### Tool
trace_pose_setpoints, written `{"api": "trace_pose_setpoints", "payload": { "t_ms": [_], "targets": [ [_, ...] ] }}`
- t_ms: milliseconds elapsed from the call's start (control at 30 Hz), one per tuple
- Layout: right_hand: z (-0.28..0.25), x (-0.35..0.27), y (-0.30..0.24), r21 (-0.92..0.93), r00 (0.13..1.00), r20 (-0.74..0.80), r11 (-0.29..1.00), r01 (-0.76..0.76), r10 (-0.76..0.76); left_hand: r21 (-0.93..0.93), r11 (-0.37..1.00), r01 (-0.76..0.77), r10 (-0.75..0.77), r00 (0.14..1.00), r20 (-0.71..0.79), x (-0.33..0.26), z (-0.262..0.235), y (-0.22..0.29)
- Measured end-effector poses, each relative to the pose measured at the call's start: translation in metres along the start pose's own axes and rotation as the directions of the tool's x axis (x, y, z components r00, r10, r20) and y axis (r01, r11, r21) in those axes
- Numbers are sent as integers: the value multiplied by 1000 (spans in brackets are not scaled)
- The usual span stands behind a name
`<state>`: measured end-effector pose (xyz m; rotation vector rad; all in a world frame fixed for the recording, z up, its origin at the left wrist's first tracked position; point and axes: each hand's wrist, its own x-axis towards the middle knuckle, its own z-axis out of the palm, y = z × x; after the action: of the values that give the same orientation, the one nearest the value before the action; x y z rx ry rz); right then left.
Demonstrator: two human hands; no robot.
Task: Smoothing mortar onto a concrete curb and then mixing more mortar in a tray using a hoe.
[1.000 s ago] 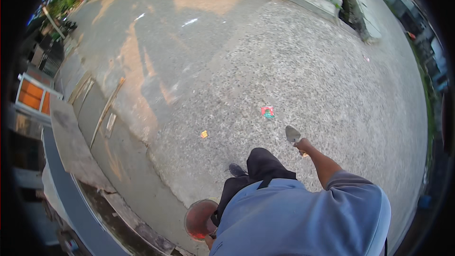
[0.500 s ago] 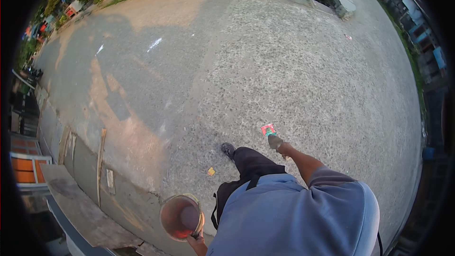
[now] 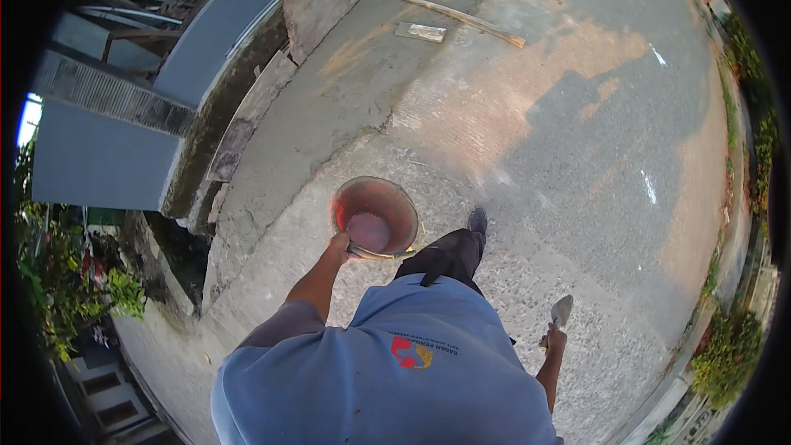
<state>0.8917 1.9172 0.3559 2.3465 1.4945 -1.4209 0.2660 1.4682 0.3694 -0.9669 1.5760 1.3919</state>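
Observation:
My left hand (image 3: 339,247) is closed on the rim of a bucket (image 3: 395,206), which is tilted so that I see inside. Its inner wall is reddish orange, with greyish residue at the bottom. Off to my right, my right hand (image 3: 555,338) grips the handle of a pointing trowel (image 3: 562,309). The trowel's grey, leaf-shaped blade points away from me, above the rough pavement and touching nothing that I can see.
A smooth grey strip of fresh-looking concrete (image 3: 284,132) borders the road on the left. Across it lie a long wooden strip (image 3: 453,16) and a short board (image 3: 424,31). Beyond stands a low blue-grey wall (image 3: 107,161). Plants (image 3: 729,354) line the right edge.
My body has turned left, toward the smooth concrete strip and wall. The bucket has swung up in front of me. The trowel has moved away from the red-and-green wrapper, now out of sight.

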Motion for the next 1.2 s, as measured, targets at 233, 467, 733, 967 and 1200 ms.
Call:
{"api": "trace_pose_setpoints", "payload": {
  "t_ms": [233,467,733,967,1200],
  "targets": [
    [-4,61,-219,-238,971,230,971,-6,62,-329,942,-69,-40,949,-313,-13,92,-33],
    [-36,223,-396,-424,982,187,904,47,36,-533,838,-118,-76,942,-328,-43,191,-14],
    [16,354,-709,-436,873,454,809,394,-181,-733,614,-294,-134,876,-464,-82,311,-89],
    [67,472,-925,-378,645,705,612,695,-296,-861,428,-275,-341,833,-436,-139,473,-119],
    [125,482,-1077,-348,592,683,523,778,-427,-874,438,-210,-473,773,-423,-137,599,-93]
  ]
}}
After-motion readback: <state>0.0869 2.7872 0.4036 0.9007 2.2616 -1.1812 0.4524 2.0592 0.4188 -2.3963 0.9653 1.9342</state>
